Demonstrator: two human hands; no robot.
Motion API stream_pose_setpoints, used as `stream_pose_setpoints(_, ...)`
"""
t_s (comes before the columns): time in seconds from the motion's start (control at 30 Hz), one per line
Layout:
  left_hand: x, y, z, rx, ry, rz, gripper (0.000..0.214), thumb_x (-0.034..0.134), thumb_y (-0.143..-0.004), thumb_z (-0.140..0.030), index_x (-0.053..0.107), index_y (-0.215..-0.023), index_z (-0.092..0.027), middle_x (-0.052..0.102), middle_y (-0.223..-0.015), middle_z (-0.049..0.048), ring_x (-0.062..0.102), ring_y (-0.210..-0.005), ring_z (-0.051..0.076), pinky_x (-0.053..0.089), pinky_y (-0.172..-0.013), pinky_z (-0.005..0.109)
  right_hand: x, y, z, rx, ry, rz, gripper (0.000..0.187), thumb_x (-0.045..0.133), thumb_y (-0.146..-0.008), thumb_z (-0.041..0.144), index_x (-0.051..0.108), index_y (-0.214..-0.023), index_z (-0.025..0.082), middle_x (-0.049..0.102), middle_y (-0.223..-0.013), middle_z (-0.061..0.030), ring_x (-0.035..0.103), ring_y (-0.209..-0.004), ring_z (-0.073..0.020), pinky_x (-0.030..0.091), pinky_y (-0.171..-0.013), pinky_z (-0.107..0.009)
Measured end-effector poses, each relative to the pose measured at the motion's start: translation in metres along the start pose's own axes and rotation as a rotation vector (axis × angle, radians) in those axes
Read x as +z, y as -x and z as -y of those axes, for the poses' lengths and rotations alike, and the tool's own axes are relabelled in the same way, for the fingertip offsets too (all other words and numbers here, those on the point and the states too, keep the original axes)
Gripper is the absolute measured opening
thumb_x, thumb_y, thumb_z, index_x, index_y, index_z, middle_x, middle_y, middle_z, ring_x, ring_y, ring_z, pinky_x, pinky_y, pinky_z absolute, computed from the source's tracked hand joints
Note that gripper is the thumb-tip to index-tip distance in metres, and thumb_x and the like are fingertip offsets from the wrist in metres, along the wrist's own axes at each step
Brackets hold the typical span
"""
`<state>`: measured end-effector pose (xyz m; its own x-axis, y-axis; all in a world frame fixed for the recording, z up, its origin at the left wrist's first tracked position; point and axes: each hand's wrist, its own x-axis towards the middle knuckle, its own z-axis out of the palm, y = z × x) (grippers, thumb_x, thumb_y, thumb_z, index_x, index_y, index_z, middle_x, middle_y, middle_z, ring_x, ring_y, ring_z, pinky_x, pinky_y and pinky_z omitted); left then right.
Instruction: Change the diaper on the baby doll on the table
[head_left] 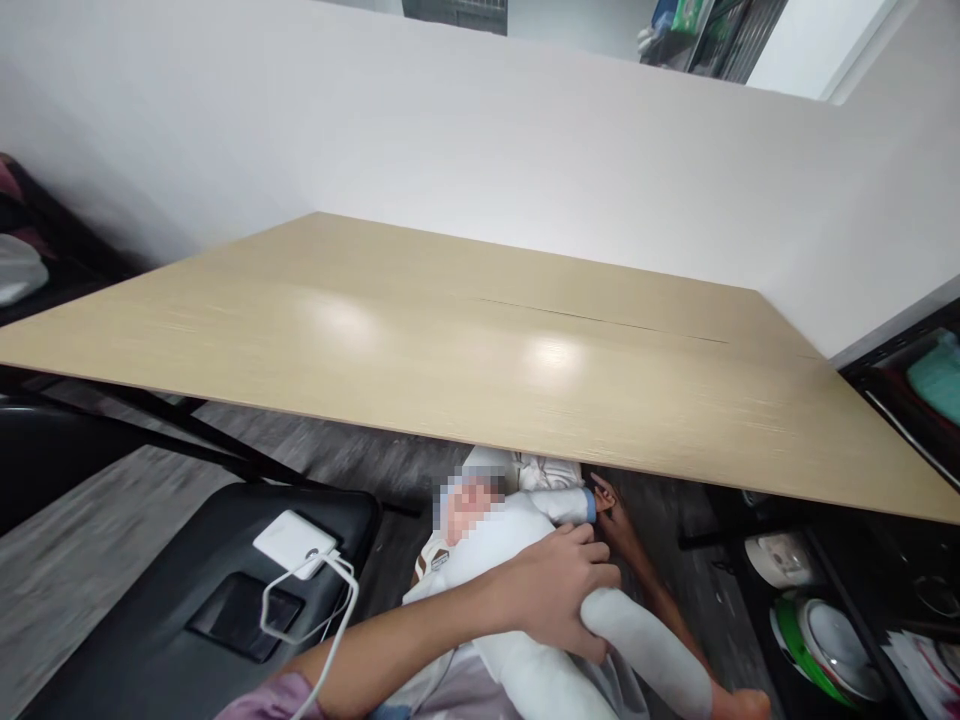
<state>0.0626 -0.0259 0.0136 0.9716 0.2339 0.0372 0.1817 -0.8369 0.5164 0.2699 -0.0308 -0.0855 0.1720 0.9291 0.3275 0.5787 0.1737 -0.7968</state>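
A small person in white clothing (499, 545) lies across my lap, partly under the table's front edge; the head is blurred out. My left hand (559, 590) rests on the hip, with its fingers and thumb closed round one white-clad leg (645, 640). A bare foot (739, 703) shows at the lower right. Beyond the body, my right hand (615, 515) is beside the blue-edged cuff (591, 505) and the small hand coming out of it. The fingers of my right hand are mostly hidden there, so their grip is unclear.
A wide wooden table (450, 320) stands against a white wall. On the black chair (135, 620) at left lie a white power bank (292, 543), its cable (346, 620) and a dark phone (244, 615). Black shelves with dishes (832, 645) stand at right.
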Motion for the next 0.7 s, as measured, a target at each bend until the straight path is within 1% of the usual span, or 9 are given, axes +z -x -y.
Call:
stream_pose_setpoints(0.07, 0.001, -0.002, 0.000, 0.002, 0.001, 0.015, 0.039, 0.077, -0.086, -0.054, 0.069, -0.110, -0.023, 0.068, -0.101, 0.0036, 0.061, -0.099, 0.027, 0.049, -0.088, 0.039, -0.007, 0.010, -0.025, 0.022, -0.012, 0.000, 0.034, 0.059, -0.107, 0.053, 0.070, -0.126, 0.027, 0.075, -0.122, -0.0093, 0.075, -0.108, -0.0277, 0.066, -0.085, -0.043)
stream_pose_setpoints(0.13, 0.002, -0.002, 0.001, -0.002, 0.008, 0.012, 0.039, 0.076, -0.087, -0.054, 0.069, -0.109, -0.023, 0.068, -0.101, 0.0038, 0.061, -0.101, 0.027, 0.048, -0.089, 0.039, -0.019, 0.021, -0.040, 0.034, -0.024, 0.024, 0.036, 0.053, -0.107, 0.054, 0.067, -0.133, 0.033, 0.075, -0.129, -0.0102, 0.076, -0.117, -0.0333, 0.067, -0.086, -0.047)
stream_pose_setpoints(0.23, 0.003, -0.001, 0.000, -0.006, 0.012, -0.007, 0.040, 0.075, -0.087, -0.056, 0.070, -0.108, -0.023, 0.068, -0.101, 0.0039, 0.061, -0.102, 0.028, 0.048, -0.089, 0.039, -0.038, 0.027, -0.042, 0.009, -0.035, 0.132, 0.046, 0.060, -0.103, 0.047, 0.058, -0.149, 0.040, 0.069, -0.147, -0.0095, 0.069, -0.134, -0.0346, 0.062, -0.104, -0.050)
stream_pose_setpoints(0.33, 0.004, 0.002, -0.002, 0.009, 0.009, -0.014, 0.042, 0.074, -0.088, -0.057, 0.071, -0.114, -0.024, 0.068, -0.104, 0.0049, 0.061, -0.104, 0.029, 0.048, -0.089, 0.040, -0.038, 0.014, -0.024, -0.083, 0.064, 0.359, 0.066, 0.069, -0.097, 0.042, 0.050, -0.160, 0.037, 0.058, -0.161, -0.0115, 0.054, -0.151, -0.0348, 0.047, -0.124, -0.054)
stream_pose_setpoints(0.4, 0.006, 0.005, -0.003, 0.051, 0.004, -0.009, 0.044, 0.075, -0.088, -0.058, 0.071, -0.117, -0.025, 0.068, -0.111, 0.0063, 0.061, -0.107, 0.030, 0.047, -0.096, 0.042, -0.026, -0.002, -0.007, -0.127, 0.208, 0.555, 0.071, 0.070, -0.095, 0.038, 0.049, -0.161, 0.029, 0.054, -0.164, -0.0148, 0.049, -0.154, -0.0348, 0.039, -0.129, -0.054)
stream_pose_setpoints(0.43, 0.006, 0.007, -0.004, 0.075, 0.001, -0.006, 0.047, 0.076, -0.087, -0.059, 0.071, -0.119, -0.025, 0.068, -0.116, 0.0069, 0.061, -0.109, 0.030, 0.046, -0.101, 0.044, -0.017, -0.012, 0.002, -0.134, 0.278, 0.640, 0.069, 0.071, -0.093, 0.034, 0.052, -0.159, 0.025, 0.056, -0.162, -0.0156, 0.050, -0.152, -0.0345, 0.039, -0.128, -0.053)
stream_pose_setpoints(0.53, 0.006, 0.017, -0.009, 0.078, 0.007, -0.022, 0.053, 0.078, -0.087, -0.059, 0.069, -0.126, -0.024, 0.068, -0.126, 0.0083, 0.060, -0.117, 0.031, 0.039, -0.115, 0.048, 0.012, -0.039, 0.032, -0.149, 0.393, 0.818, 0.056, 0.073, -0.084, 0.025, 0.068, -0.139, 0.025, 0.074, -0.139, -0.0111, 0.067, -0.128, -0.0320, 0.051, -0.112, -0.044)
stream_pose_setpoints(0.63, 0.000, 0.031, -0.019, -0.028, 0.028, -0.070, 0.054, 0.077, -0.089, -0.054, 0.065, -0.134, -0.025, 0.066, -0.133, 0.0095, 0.059, -0.122, 0.032, 0.039, -0.117, 0.050, 0.033, -0.055, 0.062, -0.203, 0.398, 0.854, 0.036, 0.070, -0.083, 0.025, 0.072, -0.119, 0.025, 0.081, -0.111, -0.0070, 0.074, -0.100, -0.0288, 0.055, -0.090, -0.037)
stream_pose_setpoints(0.7, -0.006, 0.042, -0.030, -0.095, 0.041, -0.119, 0.056, 0.076, -0.092, -0.049, 0.061, -0.141, -0.027, 0.066, -0.138, 0.0105, 0.059, -0.124, 0.033, 0.042, -0.114, 0.051, 0.038, -0.059, 0.081, -0.246, 0.395, 0.843, 0.027, 0.065, -0.087, 0.025, 0.071, -0.113, 0.023, 0.081, -0.106, -0.0082, 0.074, -0.096, -0.0281, 0.053, -0.087, -0.037)
